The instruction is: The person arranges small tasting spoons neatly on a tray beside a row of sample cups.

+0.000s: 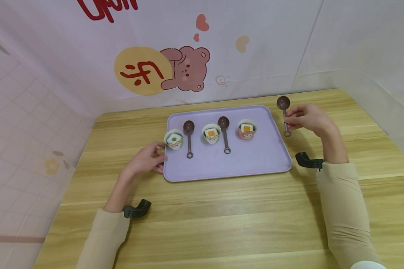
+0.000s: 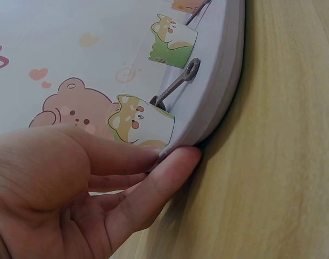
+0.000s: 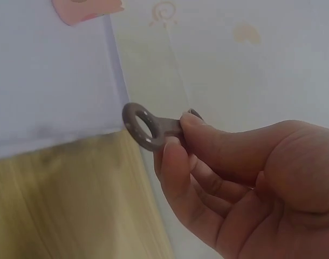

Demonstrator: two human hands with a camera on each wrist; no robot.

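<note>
My left hand pinches the left edge of a lilac tray between thumb and fingers. In my right hand is a brown measuring spoon, gripped by its handle, bowl pointing away, just right of the tray. The ring at its handle's end shows in the right wrist view. On the tray lie a left spoon and a middle spoon of the same kind. Between and beside them stand a left paper cup, a middle cup and a pink cup, each with a small white block inside.
The tray rests on a wood-grain table toward its back edge. A pale cloth wall with a printed bear rises behind. Black wrist mounts stick out from both forearms.
</note>
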